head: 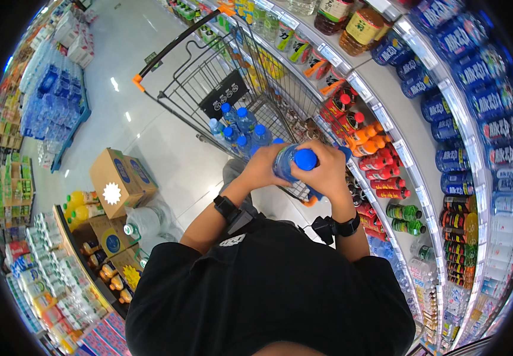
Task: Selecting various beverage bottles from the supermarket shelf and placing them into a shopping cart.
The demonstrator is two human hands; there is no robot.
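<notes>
Both my hands close around a clear plastic bottle with a blue cap (305,159), held over the near end of a wire shopping cart (220,84). My left hand (263,165) grips it from the left, while my right hand (325,167) wraps its right side near the cap. Part of a blue object shows just beyond my right fingers; what it is, I cannot tell. Several blue-capped water bottles (245,120) stand in the cart beyond my left hand. Black straps with small devices sit on both wrists.
Shelves of bottled drinks (385,120) curve along the right side, close to the cart. Cardboard boxes (120,178) and large wrapped bottles (147,224) stand on the left. Farther back is a blue pallet (71,133) stacked with bottled water.
</notes>
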